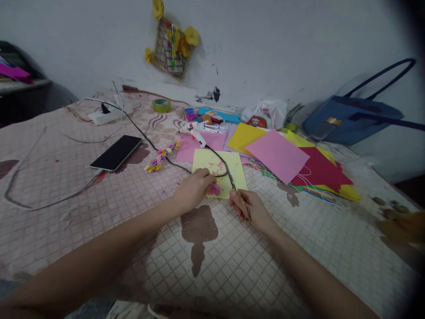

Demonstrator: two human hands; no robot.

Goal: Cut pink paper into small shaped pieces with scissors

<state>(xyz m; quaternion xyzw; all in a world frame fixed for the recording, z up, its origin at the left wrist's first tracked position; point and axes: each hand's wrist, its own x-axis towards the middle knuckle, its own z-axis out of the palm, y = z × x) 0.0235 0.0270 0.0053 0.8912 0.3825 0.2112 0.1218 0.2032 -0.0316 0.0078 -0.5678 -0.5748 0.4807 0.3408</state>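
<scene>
My right hand [245,206] is wrapped round a pair of scissors [231,181], whose blades point up and away. To the left, my left hand [196,188] rests over the near left part of a pale yellow sheet [235,166], its fingers bent down beside small pink paper pieces [214,189]. Whether those fingers pinch a piece is hidden. Pink scraps lie scattered on the sheet, and a black cord crosses it. A white glue gun [198,136] lies just behind the sheet.
Coloured papers [279,155] and white strings spread to the right, before a blue bag [352,119]. A tablet [117,153] on a cable, a paper garland [162,157], green tape [161,105] and a power strip [108,115] are at left. Markers lie behind.
</scene>
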